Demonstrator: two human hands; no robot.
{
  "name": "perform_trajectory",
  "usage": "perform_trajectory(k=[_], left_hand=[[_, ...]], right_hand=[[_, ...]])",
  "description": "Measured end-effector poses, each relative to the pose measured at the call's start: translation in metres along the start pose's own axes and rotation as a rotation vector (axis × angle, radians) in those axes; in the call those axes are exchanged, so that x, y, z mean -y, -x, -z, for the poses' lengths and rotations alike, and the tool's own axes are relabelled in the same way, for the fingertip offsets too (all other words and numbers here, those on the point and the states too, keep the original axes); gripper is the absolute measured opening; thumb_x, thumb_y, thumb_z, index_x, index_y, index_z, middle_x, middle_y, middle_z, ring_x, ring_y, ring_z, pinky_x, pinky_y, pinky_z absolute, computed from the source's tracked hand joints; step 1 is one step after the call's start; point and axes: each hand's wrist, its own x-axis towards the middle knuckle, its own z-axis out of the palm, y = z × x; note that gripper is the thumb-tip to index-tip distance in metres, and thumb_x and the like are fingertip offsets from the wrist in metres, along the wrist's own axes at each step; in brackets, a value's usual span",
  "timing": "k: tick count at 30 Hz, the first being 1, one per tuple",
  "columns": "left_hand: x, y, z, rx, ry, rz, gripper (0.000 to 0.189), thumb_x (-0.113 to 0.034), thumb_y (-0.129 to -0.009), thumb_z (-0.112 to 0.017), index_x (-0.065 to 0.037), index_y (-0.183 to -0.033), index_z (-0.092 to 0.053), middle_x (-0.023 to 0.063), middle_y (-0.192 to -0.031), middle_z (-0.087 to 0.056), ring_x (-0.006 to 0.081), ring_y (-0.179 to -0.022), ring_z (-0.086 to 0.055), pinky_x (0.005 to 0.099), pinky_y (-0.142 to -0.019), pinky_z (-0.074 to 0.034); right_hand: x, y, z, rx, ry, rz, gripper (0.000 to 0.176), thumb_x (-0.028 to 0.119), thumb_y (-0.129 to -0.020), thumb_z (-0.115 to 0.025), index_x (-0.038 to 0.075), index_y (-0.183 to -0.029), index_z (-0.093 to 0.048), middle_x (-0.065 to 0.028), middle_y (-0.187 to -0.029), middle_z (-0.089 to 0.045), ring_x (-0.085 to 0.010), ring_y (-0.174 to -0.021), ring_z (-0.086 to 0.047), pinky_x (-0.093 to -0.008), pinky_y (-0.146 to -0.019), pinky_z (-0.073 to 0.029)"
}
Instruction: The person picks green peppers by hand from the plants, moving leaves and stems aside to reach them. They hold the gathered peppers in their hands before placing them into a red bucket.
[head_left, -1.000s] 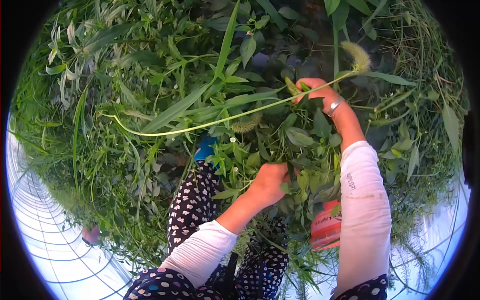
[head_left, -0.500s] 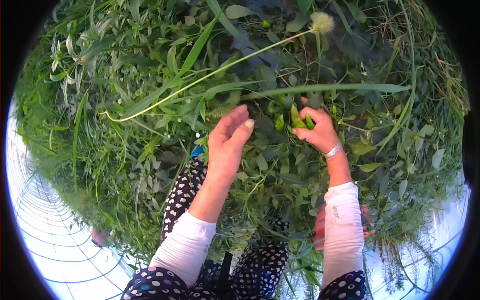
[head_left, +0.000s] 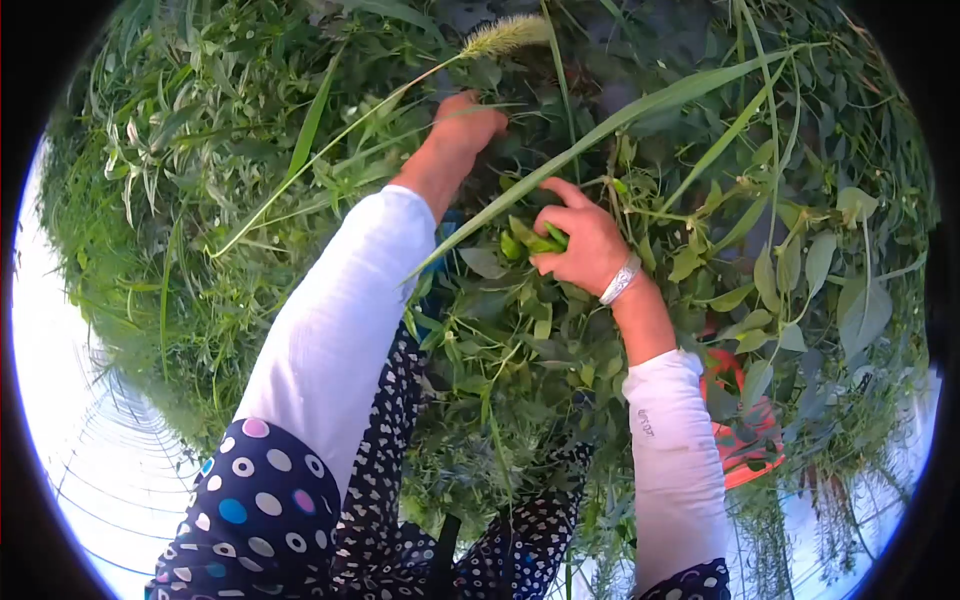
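Plants (head_left: pixel 590 350) everywhere, right sleeve (head_left: pixel 678 470) with a red tub (head_left: pixel 752 466) beside it
Left hand (head_left: pixel 464 126)'s in among the plants, honestly can't tell its grip; right hand (head_left: pixel 585 245)'s clutching some green peppers (head_left: pixel 533 239), ends sticking out.

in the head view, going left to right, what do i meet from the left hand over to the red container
Left hand → green peppers → right hand → silver bracelet → red container.
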Motion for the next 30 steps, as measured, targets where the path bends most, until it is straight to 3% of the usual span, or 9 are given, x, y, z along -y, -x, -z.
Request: perform_trajectory(k=[4, 6, 8, 11, 14, 17, 20, 24, 30], left_hand=[[0.054, 0.072, 0.034, 0.022, 0.558, -0.132, 0.047, 0.010, -0.069, -0.053, 0.001, -0.115, -0.052, 0.0121, -0.098, -0.059, 0.0199, -0.087, -0.058, 0.0296, -0.076, -0.049], [0.049, 0.141, 0.016, -0.043, 0.662, 0.039, 0.049, 0.013, -0.072, -0.051, 0.001, -0.119, -0.051, 0.0103, -0.103, -0.060, 0.0185, -0.094, -0.057, 0.0283, -0.082, -0.047], [0.080, 0.171, 0.003, 0.043, 0.494, -0.004, 0.037, 0.005, -0.078, -0.055, -0.006, -0.114, -0.056, 0.0040, -0.102, -0.060, 0.0138, -0.090, -0.056, 0.0257, -0.074, -0.044], [0.114, 0.200, -0.008, 0.134, 0.067, -0.247, 0.040, 0.007, -0.080, -0.053, -0.005, -0.118, -0.056, 0.0035, -0.104, -0.061, 0.0119, -0.094, -0.056, 0.0275, -0.079, -0.044], [0.144, 0.203, -0.004, 0.173, -0.290, -0.447, 0.033, 0.002, -0.079, -0.056, -0.002, -0.112, -0.057, 0.0096, -0.098, -0.062, 0.0206, -0.088, -0.060, 0.0319, -0.077, -0.047], [0.131, 0.202, -0.010, 0.201, -0.789, -0.459, 0.014, -0.002, -0.066, -0.060, -0.001, -0.078, -0.054, 0.0196, -0.082, -0.058, 0.0390, -0.076, -0.056, 0.0435, -0.066, -0.047], [0.136, 0.203, -0.033, 0.119, -0.810, -0.536, 0.013, -0.001, -0.066, -0.058, -0.001, -0.078, -0.055, 0.0184, -0.079, -0.058, 0.0391, -0.074, -0.056, 0.0432, -0.064, -0.047], [0.178, 0.199, -0.033, 0.213, -0.722, -0.541, 0.039, -0.005, -0.068, -0.059, -0.001, -0.106, -0.053, 0.0196, -0.105, -0.053, 0.0384, -0.095, -0.053, 0.0462, -0.076, -0.045], [0.104, 0.232, -0.027, 0.228, -0.713, -0.375, 0.040, -0.006, -0.072, -0.061, -0.005, -0.111, -0.053, 0.0193, -0.113, -0.050, 0.0384, -0.103, -0.051, 0.0469, -0.079, -0.045]], right_hand=[[0.006, 0.008, 0.028, -0.034, -0.170, -0.048, 0.030, 0.014, -0.058, -0.074, 0.005, -0.079, -0.056, -0.0179, -0.127, -0.048, -0.0352, -0.102, -0.056, -0.0355, -0.085, -0.046], [-0.001, 0.014, 0.029, -0.185, -0.291, 0.062, 0.031, 0.013, -0.059, -0.074, 0.002, -0.081, -0.055, -0.0167, -0.127, -0.049, -0.0292, -0.099, -0.059, -0.0349, -0.082, -0.045], [-0.002, 0.021, 0.021, -0.235, -0.307, 0.075, 0.031, 0.012, -0.063, -0.074, 0.001, -0.087, -0.058, -0.0101, -0.113, -0.058, -0.0206, -0.090, -0.061, -0.0307, -0.078, -0.046], [-0.008, 0.040, 0.020, -0.228, -0.984, -0.391, 0.033, 0.010, -0.072, -0.069, 0.001, -0.103, -0.061, 0.0018, -0.081, -0.060, -0.0087, -0.073, -0.057, -0.0207, -0.069, -0.044], [0.009, 0.047, 0.034, -0.254, -1.078, -0.415, 0.034, 0.010, -0.073, -0.067, 0.000, -0.105, -0.060, 0.0009, -0.085, -0.060, -0.0070, -0.075, -0.056, -0.0208, -0.068, -0.044], [0.031, 0.034, 0.039, -0.263, -1.021, -0.326, 0.037, 0.012, -0.073, -0.067, -0.001, -0.107, -0.059, -0.0006, -0.092, -0.061, -0.0074, -0.080, -0.056, -0.0207, -0.070, -0.044], [0.056, 0.000, 0.035, -0.239, -0.932, -0.193, 0.036, 0.014, -0.072, -0.068, 0.001, -0.105, -0.059, -0.0031, -0.097, -0.062, -0.0096, -0.084, -0.054, -0.0243, -0.076, -0.044], [0.078, -0.009, 0.009, 0.361, -0.273, 0.019, 0.030, 0.011, -0.063, -0.070, -0.001, -0.086, -0.055, -0.0107, -0.100, -0.061, -0.0177, -0.084, -0.057, -0.0279, -0.076, -0.045], [-0.001, 0.067, -0.004, 0.298, 0.002, 0.003, 0.025, 0.006, -0.057, -0.068, 0.001, -0.075, -0.051, -0.0110, -0.076, -0.055, -0.0305, -0.068, -0.055, -0.0343, -0.061, -0.045]])
